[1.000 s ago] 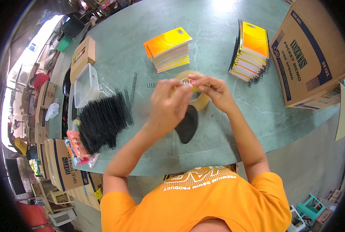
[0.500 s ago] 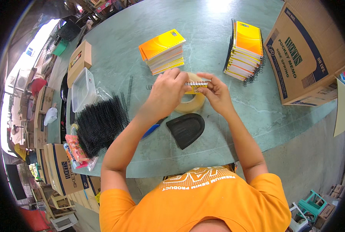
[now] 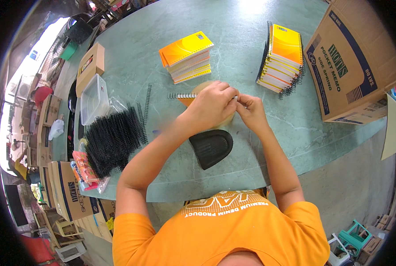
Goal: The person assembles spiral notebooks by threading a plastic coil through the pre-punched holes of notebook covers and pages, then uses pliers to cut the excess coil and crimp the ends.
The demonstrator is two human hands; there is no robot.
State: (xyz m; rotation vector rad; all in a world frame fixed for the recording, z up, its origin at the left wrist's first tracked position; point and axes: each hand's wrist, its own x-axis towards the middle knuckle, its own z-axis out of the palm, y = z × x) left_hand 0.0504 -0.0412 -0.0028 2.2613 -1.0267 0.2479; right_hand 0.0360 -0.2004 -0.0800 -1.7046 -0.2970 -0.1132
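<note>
A small orange-covered paper notebook (image 3: 186, 101) is held above a green, marbled-looking desk (image 3: 235, 53), over a pale amber, ring-shaped roll of tape (image 3: 201, 87). The notebook is gripped from above by the left hand (image 3: 212, 105) and largely hidden by it; by this grip the pages are presumably prevented from shifting. Its spine edge is turned away from the body, so that part of the slim black spiral coil (image 3: 173, 95) along it is left exposed, projecting beyond the notebook's left end. The fingertips of the right hand (image 3: 251, 110) are brought to the opposite end, just beside the left hand; whether paper or coil is pinched there cannot be told.

A dense heap of black spiral coils (image 3: 111, 144) is placed at the left, probably for easy reach. A stack of yellow-and-orange notebooks without coils (image 3: 187, 57) is set beyond the hands, and a stack of coil-bound yellow-and-orange notebooks (image 3: 282, 57) farther right, near a tall brown cardboard box (image 3: 346, 66); by this separation, mixing is apparently avoided. A black, dome-shaped, rubber-like pad (image 3: 212, 148) is laid nearer the body.
</note>
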